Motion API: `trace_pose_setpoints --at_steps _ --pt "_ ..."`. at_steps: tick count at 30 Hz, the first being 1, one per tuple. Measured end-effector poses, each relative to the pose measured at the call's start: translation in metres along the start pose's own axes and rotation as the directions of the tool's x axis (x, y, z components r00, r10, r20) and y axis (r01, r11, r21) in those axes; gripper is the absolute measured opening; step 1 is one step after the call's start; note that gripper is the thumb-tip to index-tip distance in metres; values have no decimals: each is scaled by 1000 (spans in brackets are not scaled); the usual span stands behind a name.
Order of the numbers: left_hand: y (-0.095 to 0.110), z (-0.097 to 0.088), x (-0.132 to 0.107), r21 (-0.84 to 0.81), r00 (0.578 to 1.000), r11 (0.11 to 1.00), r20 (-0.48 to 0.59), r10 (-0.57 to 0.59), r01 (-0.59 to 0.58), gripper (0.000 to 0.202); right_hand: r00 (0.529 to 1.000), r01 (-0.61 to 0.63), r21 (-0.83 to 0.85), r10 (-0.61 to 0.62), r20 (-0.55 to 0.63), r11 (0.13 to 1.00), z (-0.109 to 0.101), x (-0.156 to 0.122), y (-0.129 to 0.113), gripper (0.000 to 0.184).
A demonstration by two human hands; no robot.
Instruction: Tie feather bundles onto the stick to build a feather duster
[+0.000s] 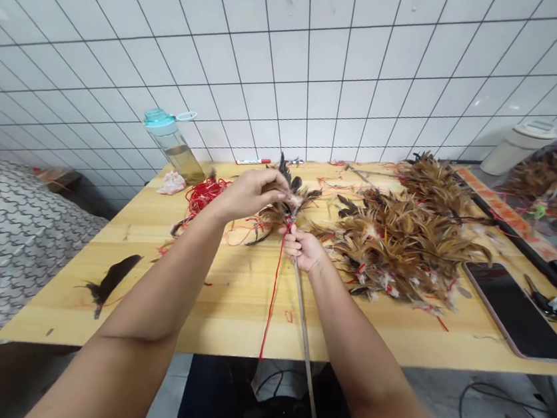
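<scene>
My right hand is closed round a thin stick just below its feathered top. Dark and brown feathers stick out round that top end. Red string is bound there, and a length of it hangs down past the table's front edge. Above the binding, my left hand has its fingers and thumb drawn together at the feathers' pale, fluffy bases. What lies between those fingertips is slightly blurred. From the binding, the stick slants down towards my lap.
A large heap of brown feathers lies to the right, near a phone and keys. Tangled red string and a water bottle are at the left back. A black feather rests front left. Behind stands a tiled wall.
</scene>
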State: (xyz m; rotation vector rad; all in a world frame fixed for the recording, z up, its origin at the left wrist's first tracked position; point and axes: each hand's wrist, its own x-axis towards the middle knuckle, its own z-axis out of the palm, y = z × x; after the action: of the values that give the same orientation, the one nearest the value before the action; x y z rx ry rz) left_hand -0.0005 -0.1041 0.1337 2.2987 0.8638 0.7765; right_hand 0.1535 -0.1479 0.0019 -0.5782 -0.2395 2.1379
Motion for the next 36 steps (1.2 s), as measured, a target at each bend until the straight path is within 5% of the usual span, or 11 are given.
trace_pose_setpoints --at_steps 5,11,21,30,36 --pt "-38 -4 -16 -16 984 993 138 -112 115 22 1000 -25 -12 25 13 1000 -3 3 1 34" --pt "-49 5 -12 21 948 989 283 -148 148 22 998 -54 -119 57 19 991 -7 5 1 22" --pt "-67 8 -19 15 955 991 266 -133 134 20 993 -114 -261 111 -27 959 1 2 6 27" --pt "-69 2 -21 -159 940 971 319 -120 177 21 992 -122 -275 123 -15 954 -1 3 5 23" --pt "-71 5 -21 -84 942 982 308 -136 169 19 990 -120 -355 140 30 927 -1 3 7 21"
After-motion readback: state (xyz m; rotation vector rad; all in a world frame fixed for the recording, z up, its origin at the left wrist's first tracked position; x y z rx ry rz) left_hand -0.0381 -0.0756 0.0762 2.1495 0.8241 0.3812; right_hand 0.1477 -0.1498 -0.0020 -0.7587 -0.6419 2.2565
